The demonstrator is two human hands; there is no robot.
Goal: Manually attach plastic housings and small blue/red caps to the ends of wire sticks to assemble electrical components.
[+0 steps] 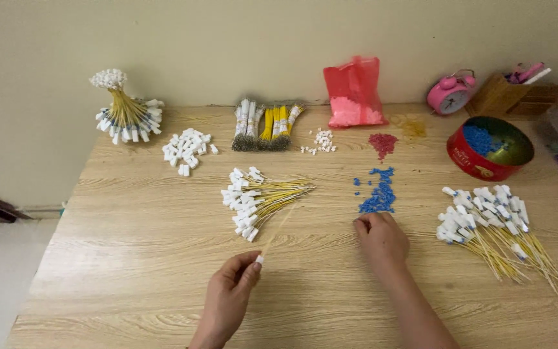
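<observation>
Wooden table (130, 258) against beige wall (227, 39)

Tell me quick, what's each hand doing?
Left hand: closed, pinching a yellow wire.
Right hand: holds nothing visible, fingertips at the blue beads.

1. The left hand (230, 294) enters the frame from about 6 o'clock; it is bare, with no glove, ring or bracelet to be seen.
2. Its wrist is uncovered down to the frame edge; no sleeve shows.
3. The right hand (382, 237) comes in from about 5 o'clock, also bare, with no ring or watch visible.
4. Its forearm is uncovered along its whole visible length.
5. The fingernails look short and unpainted, though they are small in this view.
</observation>
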